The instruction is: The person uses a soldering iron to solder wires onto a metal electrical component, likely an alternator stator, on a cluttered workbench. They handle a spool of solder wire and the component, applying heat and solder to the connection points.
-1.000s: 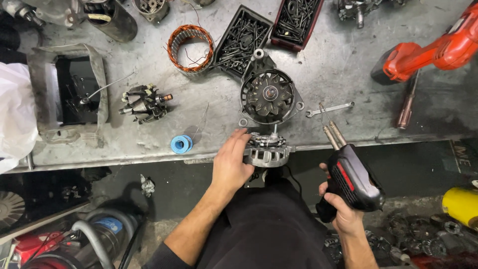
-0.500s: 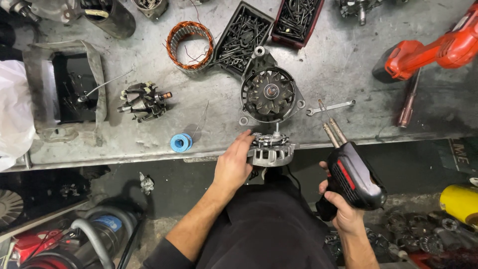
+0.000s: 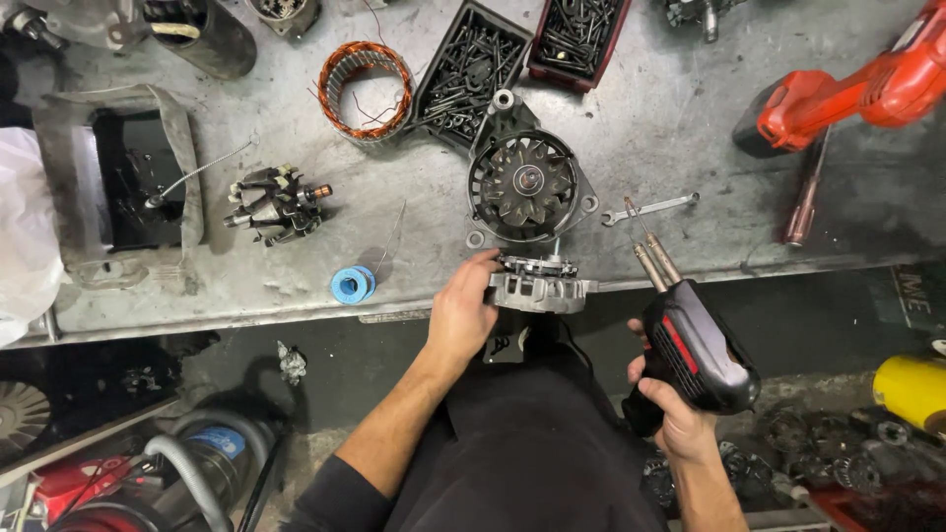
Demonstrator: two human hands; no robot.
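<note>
Left hand clamped on grey housing at the bench front edge. Right hand wrapped round black soldering gun, held off the bench, tips pointing up toward it. Finned alternator just behind housing; spanner right; blue spool left.

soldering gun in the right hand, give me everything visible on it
The soldering gun is pistol-shaped, with a black plastic-looking body and a red panel along its side. Two metal tubes run from its front, narrowing to a thin wire tip that points up-left over the edge of the metal bench, near a small spanner. The right hand wraps its handle from below; it hangs clear of the bench. Trigger and cord cannot be made out.
</note>
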